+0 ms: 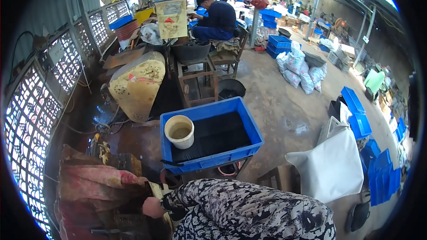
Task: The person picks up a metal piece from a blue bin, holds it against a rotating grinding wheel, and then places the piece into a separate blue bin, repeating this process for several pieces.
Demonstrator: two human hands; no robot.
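My right hand [153,207] reaches in from the lower right, in a black-and-white patterned sleeve [249,206]. It looks curled closed beside a yellowish machine part [168,218]; whatever the fingers hold is hidden. Just left of the hand, a reddish-brown stained cloth [95,178] drapes over dark machinery. My left hand does not show. Ahead stands a blue plastic crate [213,162] with a dark sheet or dark liquid inside, I cannot tell which. A cream bucket [179,140] with murky contents sits in its left part.
Beyond the crate are a black bucket [231,90], a wooden frame [199,86] and a yellow machine cover [137,84]. A co-worker [218,20] sits at a similar machine. A white sheet [329,164] covers something at right, near blue crates [382,175]. Filled sacks [299,69] stand farther back.
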